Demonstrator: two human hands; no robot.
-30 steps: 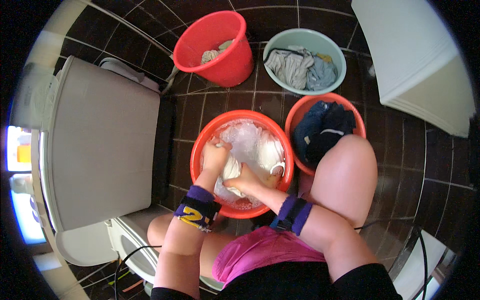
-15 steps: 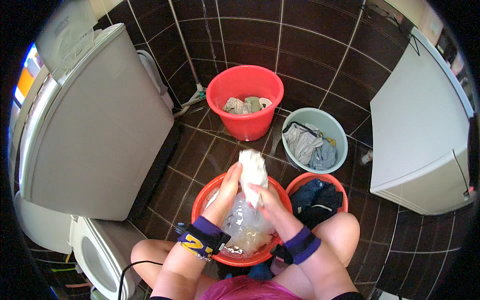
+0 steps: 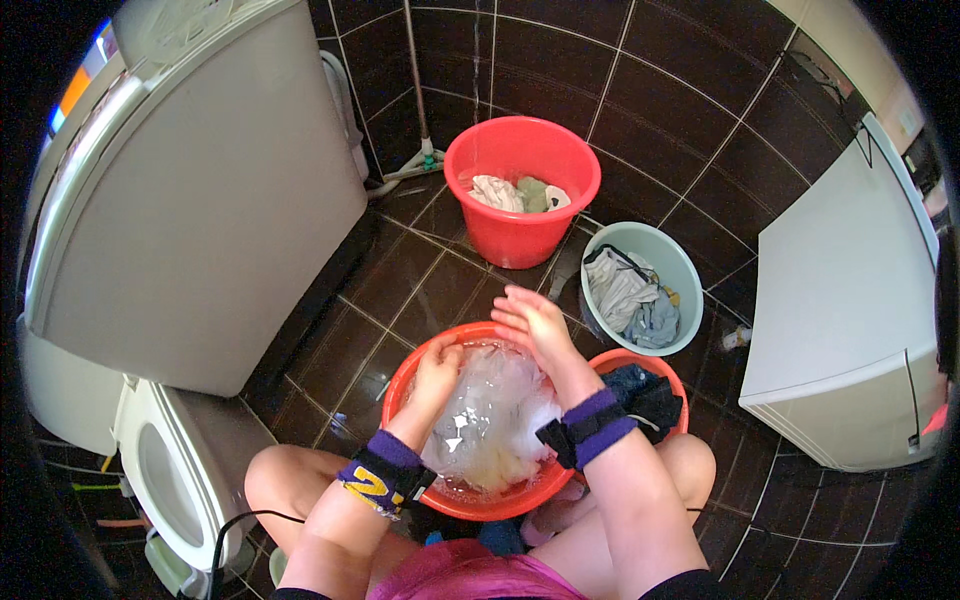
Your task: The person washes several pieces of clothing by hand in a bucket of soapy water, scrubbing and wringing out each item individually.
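Observation:
An orange-red basin (image 3: 393, 400) of sudsy water stands between my legs, with soaked white cloth (image 3: 470, 410) bulging up at the water's surface. My left hand (image 3: 437, 375) hovers over the basin's left side, fingers loosely bent and apart, holding nothing I can see. Above the basin's far rim, my right hand (image 3: 535, 322) is open, its fingers stretched toward the left and nothing in them. Both wrists wear purple bands. Beyond them, a tall red bucket (image 3: 522, 235) contains pale and greenish cloths (image 3: 497, 193).
Grey and white clothes lie in a light-blue bucket (image 3: 685, 270) at the right. Closer to me, a second orange basin (image 3: 683, 405) contains dark clothes (image 3: 650, 400). White appliances (image 3: 200, 190) flank both sides. A toilet (image 3: 170, 480) is at lower left; a mop (image 3: 428, 155) leans by the tiled wall.
The wrung white cloth has left my hands. My left hand has lowered toward the basin's left side, and my right hand has opened and moved farther out. The whole view has shifted slightly.

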